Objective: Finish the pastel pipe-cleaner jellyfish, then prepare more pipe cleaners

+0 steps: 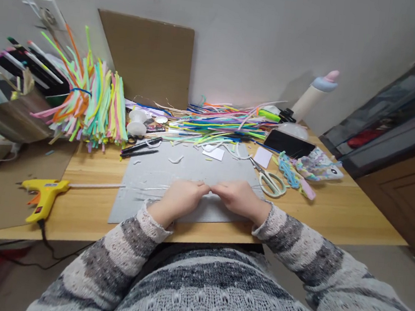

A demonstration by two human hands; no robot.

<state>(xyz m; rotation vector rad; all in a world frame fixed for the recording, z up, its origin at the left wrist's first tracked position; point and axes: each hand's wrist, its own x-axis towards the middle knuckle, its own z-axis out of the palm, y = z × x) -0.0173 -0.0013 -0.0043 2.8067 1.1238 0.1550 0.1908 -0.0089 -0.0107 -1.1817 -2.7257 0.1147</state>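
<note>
Over the grey mat [191, 166], my left hand [183, 197] and my right hand [238, 196] meet with their fingertips almost touching. Both are closed in a pinch. A thin pale wire [153, 189] runs out to the left of my left hand, and a similar thin strand shows beyond my right hand. What sits between the fingertips is tiny and mostly hidden. Scissors [273, 184] with pale handles lie just right of my right hand. White scraps [176, 160] and a white card [213, 152] rest on the mat's far part.
A yellow glue gun [43, 197] lies at left, its cord hanging off the table edge. Bundled pipe cleaners [101, 98] stand behind it; loose ones [218, 124] are heaped at the back. A black phone [289, 144] and a pastel phone case [318, 165] lie at right.
</note>
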